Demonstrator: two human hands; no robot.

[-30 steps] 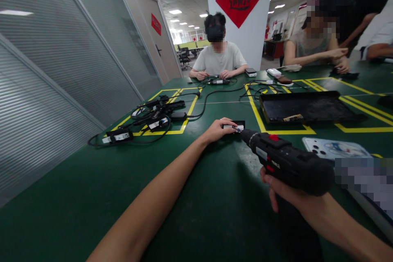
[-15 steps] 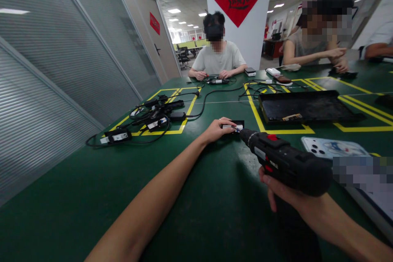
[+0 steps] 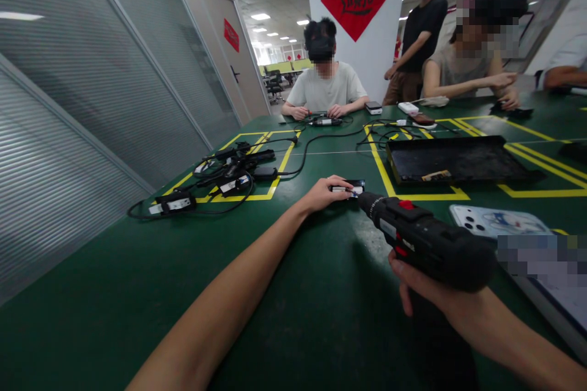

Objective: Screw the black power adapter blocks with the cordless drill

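My right hand [image 3: 428,293] is wrapped round the grip of a black cordless drill [image 3: 424,237] with red switches. The drill lies nearly level, its chuck pointing forward and left. Its bit meets a small black case [image 3: 360,184] with a white face, on the table in front of me. My left hand [image 3: 321,194] grips this case from the left, fingers on its top close to the bit. Exactly where the bit's tip touches is too small to make out. The drill's lower grip and base are dark and hard to see.
Black adapters with cables [image 3: 243,165] lie piled on the left inside yellow tape. A black tray [image 3: 458,162] holding a small part stands on the right. Near my right arm lie a phone [image 3: 499,220] and a blurred-out device [image 3: 545,281]. A co-worker [image 3: 325,85] sits opposite.
My hands, the drill and the case stay almost still; the case's dark back edge now catches light. A standing person in black has come into view behind the seated people on the right.
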